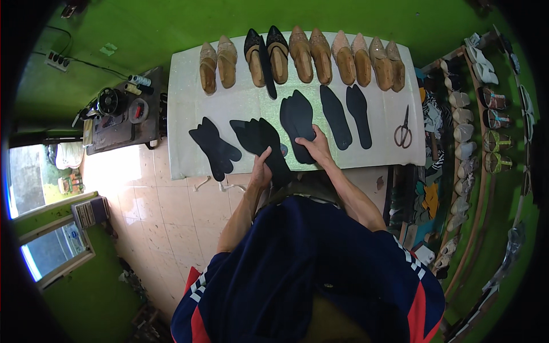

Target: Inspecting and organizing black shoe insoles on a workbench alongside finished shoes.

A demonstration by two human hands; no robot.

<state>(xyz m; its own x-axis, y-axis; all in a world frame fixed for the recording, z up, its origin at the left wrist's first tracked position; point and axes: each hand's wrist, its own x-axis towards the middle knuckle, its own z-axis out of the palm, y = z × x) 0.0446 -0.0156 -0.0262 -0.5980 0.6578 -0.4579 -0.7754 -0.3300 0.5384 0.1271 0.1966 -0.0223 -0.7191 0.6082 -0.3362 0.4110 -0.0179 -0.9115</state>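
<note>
My left hand (pixel 261 170) is closed round the narrow end of a fanned bunch of black insoles (pixel 258 136), at the near edge of the white table (pixel 183 103). To its right, my right hand (pixel 316 147) grips a second stack of black insoles (pixel 296 117), thumb on top. How much of that stack rests on the table I cannot tell. A fanned group of black insoles (pixel 211 146) lies at the left. Right of my hands are two separate black insoles, one wider (pixel 335 117) and one slimmer (pixel 359 117).
Slip-on shoes on wooden lasts line the far edge, including a black pair (pixel 277 51) with a black insole (pixel 267 71) lying between. Scissors (pixel 404 134) lie at the right. A sewing machine table (pixel 126 123) stands left; shoe racks (pixel 463 131) stand right.
</note>
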